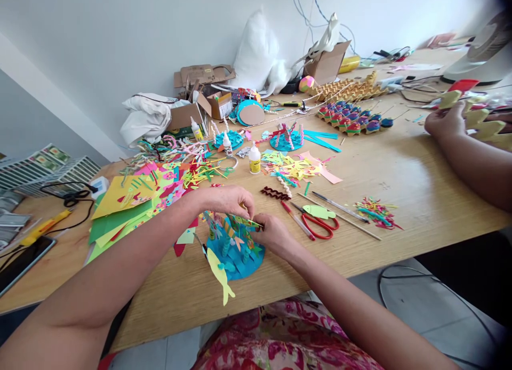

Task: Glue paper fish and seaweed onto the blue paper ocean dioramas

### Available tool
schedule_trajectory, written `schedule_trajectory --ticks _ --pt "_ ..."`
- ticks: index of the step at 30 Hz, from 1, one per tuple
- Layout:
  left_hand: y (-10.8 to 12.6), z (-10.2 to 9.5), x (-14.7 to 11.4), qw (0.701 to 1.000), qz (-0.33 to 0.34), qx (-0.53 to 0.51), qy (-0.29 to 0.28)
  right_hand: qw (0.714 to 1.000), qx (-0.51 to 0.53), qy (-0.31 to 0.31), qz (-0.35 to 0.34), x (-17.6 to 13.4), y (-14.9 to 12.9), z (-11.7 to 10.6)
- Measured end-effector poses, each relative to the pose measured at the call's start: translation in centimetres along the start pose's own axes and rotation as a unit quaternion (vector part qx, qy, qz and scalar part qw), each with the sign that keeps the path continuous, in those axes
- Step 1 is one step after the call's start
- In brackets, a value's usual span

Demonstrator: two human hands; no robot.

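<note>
My left hand (230, 201) reaches over a round blue paper craft base (240, 264), its fingers closed on a piece of green paper (245, 220). My right hand (274, 234) pinches the right end of that same paper. Twisted blue stalks and small paper fish, one of them orange (232, 232), stand on the base under my hands. From its front left edge hangs a larger yellow paper fish (218, 274). Part of the green paper is covered by my fingers, so its full shape is hidden.
To the right lie red-handled scissors (320, 228), a light green paper fish (319, 211), a red pen (297, 220) and a wooden stick (360, 224). Glue bottles (255, 159) and paper scraps (294, 165) sit behind. A co-worker's hand (448, 122) holds egg-carton material at far right.
</note>
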State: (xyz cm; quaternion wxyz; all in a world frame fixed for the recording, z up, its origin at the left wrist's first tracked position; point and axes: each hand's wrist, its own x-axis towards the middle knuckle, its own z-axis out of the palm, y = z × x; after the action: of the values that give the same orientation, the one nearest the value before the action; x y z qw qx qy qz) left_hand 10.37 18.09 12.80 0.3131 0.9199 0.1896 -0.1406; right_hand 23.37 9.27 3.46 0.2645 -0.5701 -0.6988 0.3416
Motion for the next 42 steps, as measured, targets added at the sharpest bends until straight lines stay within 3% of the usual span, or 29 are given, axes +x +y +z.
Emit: schedule_trajectory --ticks 5,10,17,21,27,36,42 --pt "0.1 -0.2 -0.4 1.0 -0.007 -0.006 -0.01 0.999 0.009 -0.032 0.004 0.2 0.2 0.2" --pt "0.4 -1.1 -1.7 0.997 -0.062 -0.012 0.033 0.998 0.035 -0.035 0.025 -0.6 1.3 -0.3" --pt "-0.2 -1.1 -2.8 0.994 -0.106 -0.001 0.015 0.999 0.006 -0.044 -0.016 -1.4 1.4 -1.0" --pt "-0.9 -0.5 -2.8 0.991 -0.129 -0.02 0.019 0.998 -0.002 -0.032 -0.046 -1.7 1.1 -1.1" --pt "-2.3 0.2 -2.5 0.992 -0.109 -0.055 0.029 0.996 0.036 0.008 -0.078 -1.9 0.9 -1.3" --pt "-1.5 0.0 -2.4 0.991 -0.121 -0.04 0.028 0.994 0.016 0.021 -0.108 -1.6 2.2 -0.2" --pt "-0.5 -0.4 -2.6 0.988 -0.147 0.035 0.019 0.992 0.016 0.041 -0.122 -2.0 1.8 -0.1"
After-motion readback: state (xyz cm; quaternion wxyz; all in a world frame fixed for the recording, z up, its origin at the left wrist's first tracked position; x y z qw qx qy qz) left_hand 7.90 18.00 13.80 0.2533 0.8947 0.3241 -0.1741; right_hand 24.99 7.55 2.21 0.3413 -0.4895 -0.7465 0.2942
